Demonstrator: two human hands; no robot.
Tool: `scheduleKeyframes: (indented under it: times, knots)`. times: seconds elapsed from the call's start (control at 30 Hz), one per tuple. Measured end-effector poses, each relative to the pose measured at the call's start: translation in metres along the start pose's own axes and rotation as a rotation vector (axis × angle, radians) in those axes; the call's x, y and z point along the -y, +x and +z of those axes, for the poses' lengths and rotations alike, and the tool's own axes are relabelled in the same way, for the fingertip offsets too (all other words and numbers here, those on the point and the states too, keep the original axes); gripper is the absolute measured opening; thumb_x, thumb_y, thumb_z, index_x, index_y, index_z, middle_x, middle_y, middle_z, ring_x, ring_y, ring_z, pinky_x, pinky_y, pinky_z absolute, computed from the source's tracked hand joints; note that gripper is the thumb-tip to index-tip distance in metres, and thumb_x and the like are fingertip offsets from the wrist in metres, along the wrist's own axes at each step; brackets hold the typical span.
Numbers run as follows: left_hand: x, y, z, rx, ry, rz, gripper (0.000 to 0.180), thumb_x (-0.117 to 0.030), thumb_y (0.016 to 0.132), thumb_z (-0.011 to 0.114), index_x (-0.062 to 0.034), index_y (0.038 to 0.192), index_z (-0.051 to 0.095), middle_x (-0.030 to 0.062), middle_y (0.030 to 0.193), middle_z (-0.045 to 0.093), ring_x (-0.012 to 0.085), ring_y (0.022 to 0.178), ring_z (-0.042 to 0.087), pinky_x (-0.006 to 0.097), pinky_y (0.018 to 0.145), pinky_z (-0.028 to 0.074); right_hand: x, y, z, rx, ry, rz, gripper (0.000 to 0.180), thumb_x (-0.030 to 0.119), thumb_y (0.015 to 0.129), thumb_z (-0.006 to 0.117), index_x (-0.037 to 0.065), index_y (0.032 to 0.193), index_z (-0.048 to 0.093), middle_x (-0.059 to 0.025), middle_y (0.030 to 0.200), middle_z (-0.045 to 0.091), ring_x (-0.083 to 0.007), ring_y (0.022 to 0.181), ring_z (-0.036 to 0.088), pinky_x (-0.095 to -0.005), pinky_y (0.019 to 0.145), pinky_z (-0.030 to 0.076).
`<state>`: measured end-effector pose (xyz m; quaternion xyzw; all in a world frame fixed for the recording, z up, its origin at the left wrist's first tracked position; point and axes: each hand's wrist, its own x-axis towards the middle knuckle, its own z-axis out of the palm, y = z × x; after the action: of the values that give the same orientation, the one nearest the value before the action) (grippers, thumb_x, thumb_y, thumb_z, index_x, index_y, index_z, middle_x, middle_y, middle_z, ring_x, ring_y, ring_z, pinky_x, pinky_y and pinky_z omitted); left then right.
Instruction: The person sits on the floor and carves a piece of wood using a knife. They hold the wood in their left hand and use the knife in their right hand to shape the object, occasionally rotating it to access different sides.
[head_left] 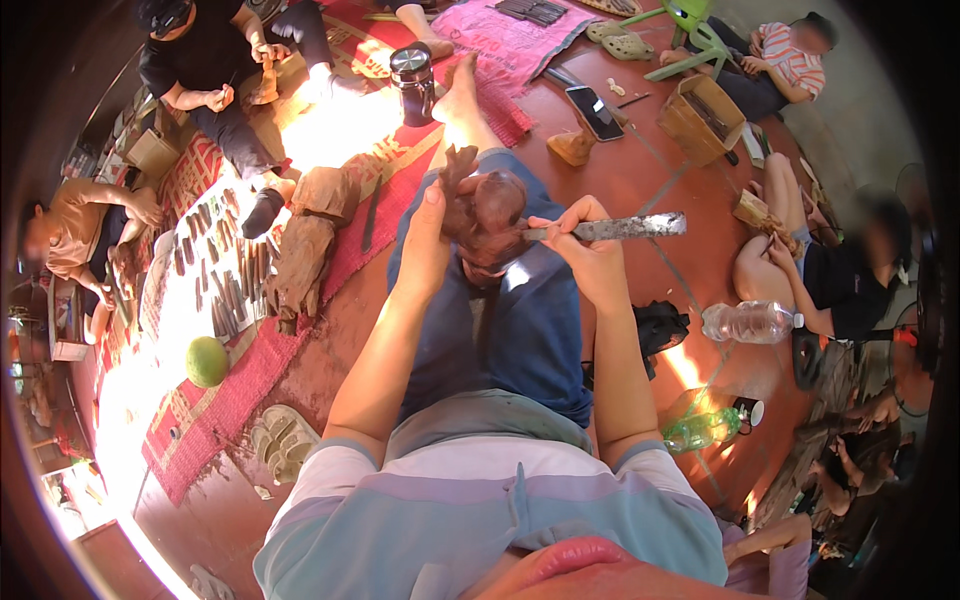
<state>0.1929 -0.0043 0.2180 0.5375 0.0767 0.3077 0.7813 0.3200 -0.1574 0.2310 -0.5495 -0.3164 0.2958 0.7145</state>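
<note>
- While gripping hard: left hand (428,240) wrapped around the left side of a dark reddish-brown wood carving (485,215), thumb up along its flank, fingers hidden behind.
- Right hand (590,250) clenched on a long flat metal chisel (610,228), blade tip pressed against the carving's right side, handle end sticking out to the right.
- Carving held up over the lap, resting against the blue-trousered knee (530,330), between both hands, touching both the left palm and the chisel tip.
- Outstretched leg beyond, bare foot (462,85) pointing toward the far edge of the red woven mat (240,380).
- Left of the knee on the mat: a rough wooden block (310,240), partly shaped, just beside rows of carving tools (225,280) laid out in sunlight.
- Nearer the mat's lower left edge: a green round fruit (206,361); pale sandals (285,440) on the floor just off it.
- Past the foot: a dark steel mug (413,82) standing upright at the mat's far edge.
- Right side, on the red-brown floor (690,180): a phone (594,112), a small wooden box (703,118), a clear plastic bottle (750,322) lying down, a green bottle (700,430) nearer.
- Other people seated all round; one in black (205,70) at top left, hands on a piece of wood.
</note>
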Motion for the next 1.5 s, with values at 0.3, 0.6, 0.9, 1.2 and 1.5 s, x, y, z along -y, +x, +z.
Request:
scheduleKeyframes:
  times: [0.3, 0.6, 0.9, 1.2, 1.5]
  knots:
    - [0.004, 0.001, 0.000, -0.023, 0.024, 0.015, 0.066, -0.050, 0.095, 0.029, 0.0001, 0.138, 0.031, 0.0147, 0.135, 0.040, 0.0218, 0.123, 0.038, 0.035, 0.104, 0.026, 0.015, 0.013, -0.022, -0.141, -0.051, 0.088, 0.010, -0.001, 0.083, 0.055, 0.006, 0.085, 0.048, 0.0025, 0.072, 0.047, -0.0066, 0.066, 0.056, -0.0199, 0.062, 0.046]
    - [0.011, -0.005, 0.000, -0.072, 0.206, 0.091, 0.057, -0.041, 0.094, 0.042, -0.0004, 0.134, 0.038, 0.0130, 0.129, 0.046, 0.0209, 0.118, 0.044, 0.034, 0.101, 0.031, -0.006, 0.013, -0.004, 0.148, -0.151, -0.037, 0.013, 0.004, 0.079, 0.065, 0.006, 0.080, 0.052, 0.0031, 0.072, 0.053, -0.0029, 0.067, 0.049, -0.0185, 0.057, 0.038]
    - [0.005, -0.001, 0.007, -0.159, 0.295, 0.110, 0.047, -0.032, 0.095, 0.044, 0.0025, 0.126, 0.045, 0.0130, 0.123, 0.051, 0.0192, 0.113, 0.048, 0.032, 0.098, 0.035, -0.006, 0.037, -0.024, 0.263, -0.140, -0.104, 0.014, 0.005, 0.080, 0.064, 0.007, 0.080, 0.050, 0.0027, 0.072, 0.053, -0.0057, 0.069, 0.054, -0.0192, 0.060, 0.043]
    - [0.004, -0.001, -0.002, -0.122, 0.421, 0.058, 0.047, -0.030, 0.095, 0.042, 0.0022, 0.129, 0.043, 0.0108, 0.120, 0.053, 0.0193, 0.110, 0.050, 0.032, 0.097, 0.036, -0.023, 0.050, -0.030, 0.263, -0.140, -0.123, 0.013, 0.006, 0.080, 0.065, 0.006, 0.081, 0.052, 0.0027, 0.071, 0.052, -0.0045, 0.065, 0.051, -0.0198, 0.055, 0.039]
    - [0.010, 0.003, -0.002, -0.090, 0.343, 0.104, 0.051, -0.031, 0.094, 0.043, -0.0004, 0.135, 0.038, 0.0123, 0.126, 0.048, 0.0211, 0.114, 0.047, 0.033, 0.099, 0.034, 0.002, 0.047, -0.023, 0.309, -0.110, 0.049, 0.017, 0.003, 0.077, 0.067, 0.006, 0.079, 0.050, 0.0012, 0.074, 0.054, -0.0063, 0.073, 0.056, -0.0219, 0.063, 0.046]
